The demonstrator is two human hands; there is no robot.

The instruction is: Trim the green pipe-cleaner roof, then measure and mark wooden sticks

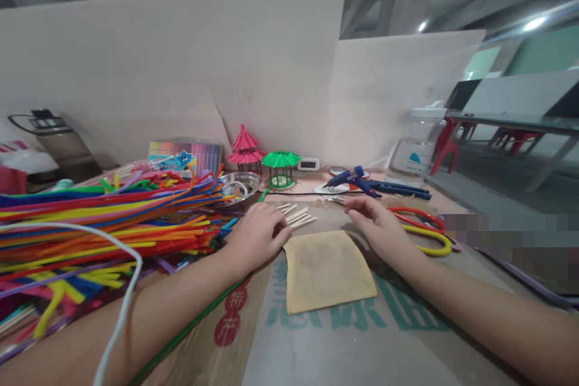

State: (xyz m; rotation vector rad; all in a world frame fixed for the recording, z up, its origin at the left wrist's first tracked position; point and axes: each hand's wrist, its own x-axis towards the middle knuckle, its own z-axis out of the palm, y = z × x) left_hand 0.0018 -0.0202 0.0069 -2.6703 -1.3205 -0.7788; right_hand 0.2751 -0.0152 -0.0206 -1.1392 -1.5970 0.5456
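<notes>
My left hand rests palm down on the cardboard-covered table, fingers loosely curled beside a small bunch of pale wooden sticks. My right hand lies palm down just right of the sticks, fingers stretched toward them and holding nothing. Between the two hands lies a tan square sheet. A blue glue gun stands a little beyond my right hand.
A big heap of coloured pipe cleaners fills the left. Behind the sticks stand a pink pagoda model, a green pavilion model and a metal bowl. Red and yellow scissors lie right; a plastic jar beyond.
</notes>
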